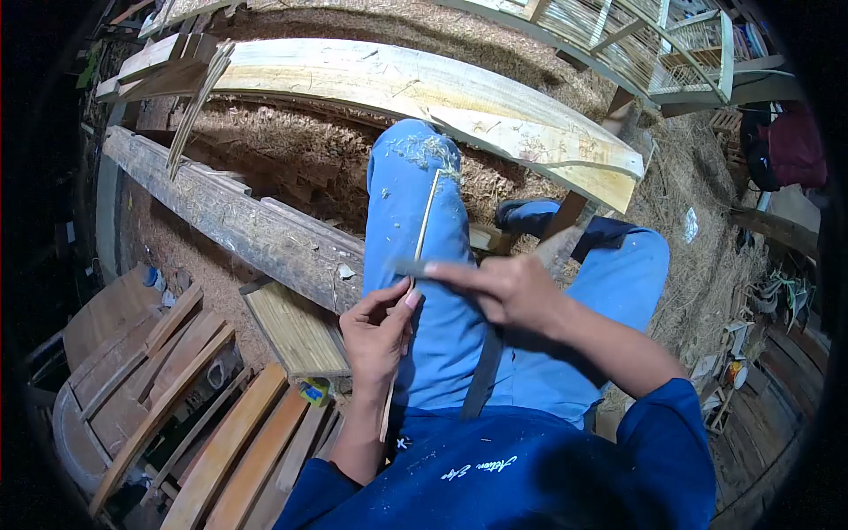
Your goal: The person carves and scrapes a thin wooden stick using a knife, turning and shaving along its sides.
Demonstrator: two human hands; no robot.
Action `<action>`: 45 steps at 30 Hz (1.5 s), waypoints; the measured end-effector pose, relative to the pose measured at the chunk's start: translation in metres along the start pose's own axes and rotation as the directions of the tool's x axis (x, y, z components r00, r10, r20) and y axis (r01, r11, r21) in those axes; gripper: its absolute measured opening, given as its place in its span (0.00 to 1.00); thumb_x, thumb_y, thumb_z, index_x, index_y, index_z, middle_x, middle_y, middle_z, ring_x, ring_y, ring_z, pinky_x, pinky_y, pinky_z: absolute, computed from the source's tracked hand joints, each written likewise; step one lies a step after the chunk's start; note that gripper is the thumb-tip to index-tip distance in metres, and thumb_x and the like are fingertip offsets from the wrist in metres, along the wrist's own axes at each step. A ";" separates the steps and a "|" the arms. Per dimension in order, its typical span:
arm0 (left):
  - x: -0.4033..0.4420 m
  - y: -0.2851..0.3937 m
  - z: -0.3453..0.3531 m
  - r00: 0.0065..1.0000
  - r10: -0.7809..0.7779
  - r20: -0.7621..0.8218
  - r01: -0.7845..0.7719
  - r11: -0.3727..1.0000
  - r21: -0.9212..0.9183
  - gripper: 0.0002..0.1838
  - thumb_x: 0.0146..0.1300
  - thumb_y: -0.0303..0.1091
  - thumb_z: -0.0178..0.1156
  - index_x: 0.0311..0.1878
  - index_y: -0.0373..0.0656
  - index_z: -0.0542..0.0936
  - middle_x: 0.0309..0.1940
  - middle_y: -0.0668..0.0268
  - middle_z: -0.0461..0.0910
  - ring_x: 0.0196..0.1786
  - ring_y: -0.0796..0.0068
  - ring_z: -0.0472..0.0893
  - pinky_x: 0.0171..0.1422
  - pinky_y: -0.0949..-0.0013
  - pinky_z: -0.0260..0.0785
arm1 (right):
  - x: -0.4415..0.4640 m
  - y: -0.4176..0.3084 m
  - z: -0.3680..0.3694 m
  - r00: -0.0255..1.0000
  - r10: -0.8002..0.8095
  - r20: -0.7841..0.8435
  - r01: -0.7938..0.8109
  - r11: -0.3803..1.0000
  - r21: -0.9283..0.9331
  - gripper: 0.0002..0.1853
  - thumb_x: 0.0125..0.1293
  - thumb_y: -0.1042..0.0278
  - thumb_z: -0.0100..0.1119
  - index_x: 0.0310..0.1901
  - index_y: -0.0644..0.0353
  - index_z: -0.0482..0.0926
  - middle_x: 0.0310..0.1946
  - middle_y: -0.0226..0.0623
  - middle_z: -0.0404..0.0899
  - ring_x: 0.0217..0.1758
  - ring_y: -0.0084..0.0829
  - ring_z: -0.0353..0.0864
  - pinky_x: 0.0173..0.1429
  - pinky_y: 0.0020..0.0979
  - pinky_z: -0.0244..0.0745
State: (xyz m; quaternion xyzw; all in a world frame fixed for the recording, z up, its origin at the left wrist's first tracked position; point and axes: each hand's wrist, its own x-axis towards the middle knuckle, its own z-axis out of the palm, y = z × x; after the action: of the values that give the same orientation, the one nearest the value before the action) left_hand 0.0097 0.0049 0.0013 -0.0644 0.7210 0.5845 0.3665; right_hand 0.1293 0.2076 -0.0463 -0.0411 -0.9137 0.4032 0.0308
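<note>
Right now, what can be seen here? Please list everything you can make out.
Thin strip: one, pale, centre
Tool: one, grey, centre, blurred
Pale planks: count unclear, cream, top centre
Strip bundle: one, tan, upper left
Weathered beam: one, grey, left
Slatted panel: one, tan, left
Curved slats: several, brown, lower left
Maroon item: one, far right
Shavings: uncountable, pale, knee and ground
Trousers: one pair, blue, centre
Shirt: one, dark blue, bottom
Left hand: one, bare, pinching strip
Right hand: one, bare, holding tool

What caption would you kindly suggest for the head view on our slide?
Left hand holds a thin strip over blue trousers; right hand holds a blurred tool across it.
</note>
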 end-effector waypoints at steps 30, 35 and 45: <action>-0.003 0.002 0.000 1.000 -0.004 0.011 0.004 1.000 0.013 0.12 0.69 0.24 0.73 0.53 0.34 0.88 0.19 0.74 0.78 0.16 0.91 0.68 0.18 0.80 0.55 | 0.010 0.032 0.020 0.973 0.043 -0.227 -0.076 0.987 -0.139 0.39 0.65 0.71 0.61 0.77 0.24 0.73 0.22 0.37 0.82 0.22 0.37 0.85 0.28 0.43 0.83; -0.002 -0.002 -0.001 1.000 0.001 0.015 0.000 1.000 -0.014 0.11 0.69 0.24 0.73 0.53 0.34 0.88 0.19 0.74 0.78 0.16 0.91 0.69 0.18 0.80 0.55 | 0.011 0.027 0.001 0.989 -0.030 -0.146 0.017 0.996 -0.089 0.41 0.61 0.77 0.62 0.76 0.30 0.75 0.25 0.40 0.83 0.22 0.41 0.83 0.30 0.42 0.80; -0.001 0.002 -0.002 0.998 0.015 0.056 -0.017 1.000 0.026 0.10 0.73 0.26 0.69 0.53 0.33 0.87 0.19 0.70 0.79 0.16 0.88 0.69 0.18 0.79 0.57 | 0.022 0.055 -0.002 0.856 0.388 -0.341 -0.256 0.893 0.371 0.22 0.81 0.72 0.56 0.73 0.53 0.79 0.63 0.46 0.86 0.47 0.24 0.88 0.52 0.31 0.81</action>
State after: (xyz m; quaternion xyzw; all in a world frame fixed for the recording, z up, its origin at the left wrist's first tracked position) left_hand 0.0088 0.0034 0.0038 -0.0376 0.7186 0.5794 0.3827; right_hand 0.1101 0.2479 -0.0848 -0.2726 -0.7912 0.5242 0.1573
